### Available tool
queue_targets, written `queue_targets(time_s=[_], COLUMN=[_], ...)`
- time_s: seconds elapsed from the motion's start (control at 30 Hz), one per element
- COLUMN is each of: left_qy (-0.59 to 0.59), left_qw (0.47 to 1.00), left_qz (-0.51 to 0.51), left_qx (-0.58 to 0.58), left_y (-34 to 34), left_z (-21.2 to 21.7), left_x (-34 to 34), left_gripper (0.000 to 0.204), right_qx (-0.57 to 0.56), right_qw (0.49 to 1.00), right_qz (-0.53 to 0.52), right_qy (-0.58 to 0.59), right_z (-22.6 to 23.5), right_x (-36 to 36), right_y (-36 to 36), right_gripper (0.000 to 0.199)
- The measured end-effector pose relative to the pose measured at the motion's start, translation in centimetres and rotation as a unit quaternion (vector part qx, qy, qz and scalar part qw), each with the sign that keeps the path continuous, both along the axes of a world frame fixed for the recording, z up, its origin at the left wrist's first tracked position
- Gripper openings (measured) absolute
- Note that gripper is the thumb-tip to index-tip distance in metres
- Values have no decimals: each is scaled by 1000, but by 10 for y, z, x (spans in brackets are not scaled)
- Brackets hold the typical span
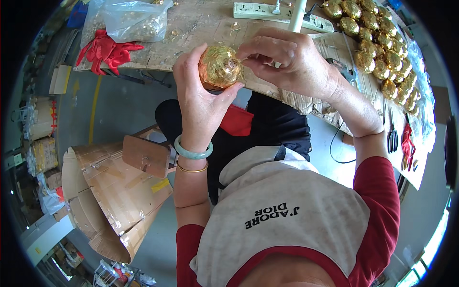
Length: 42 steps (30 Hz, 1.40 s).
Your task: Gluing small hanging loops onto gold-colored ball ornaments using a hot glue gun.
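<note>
Head view: gold ball (217, 69) in left hand (203, 103), right hand (294, 60) just beside.

The bench (205, 24) over there has a scuffed brown top, frayed along the near edge. At its left end I can see plastic bags (138, 21) filled with small pieces, and red gloves (107, 51) slumped over the edge. A white power strip (256, 10) lies toward the back, near a tiny gold piece (234, 26); gold foil-wrapped balls (382, 55) crowd the right, with black-handled scissors (393, 139) nearer the front
</note>
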<state>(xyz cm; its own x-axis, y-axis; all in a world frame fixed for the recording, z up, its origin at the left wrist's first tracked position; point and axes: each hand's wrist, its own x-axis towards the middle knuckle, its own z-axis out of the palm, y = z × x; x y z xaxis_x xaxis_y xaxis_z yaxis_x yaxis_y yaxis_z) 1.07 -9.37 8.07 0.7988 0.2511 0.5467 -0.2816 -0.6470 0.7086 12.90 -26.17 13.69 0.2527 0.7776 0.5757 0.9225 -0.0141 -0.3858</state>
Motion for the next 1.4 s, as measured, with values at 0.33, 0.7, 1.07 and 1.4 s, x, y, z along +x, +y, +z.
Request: queue_targets(time_s=[0.33,0.7,1.07,1.4], left_qy=[4,7,75,67], left_qw=[999,999,997,997], left_qz=[-24,16,27,-30], left_qx=[-32,34,-2,-37], left_y=[2,5,4,3], left_z=[-2,2,5,15], left_x=[-6,-3,-27,-39], left_gripper=[78,80,74,74], right_qx=[-37,-127,-196,-305], right_qw=[998,971,966,848], right_qz=[41,52,119,182], right_qy=[-17,-196,-122,392], right_z=[8,20,17,30], right_x=[-2,-3,-4,15], right_y=[2,14,27,40], right_gripper=[18,19,16,9])
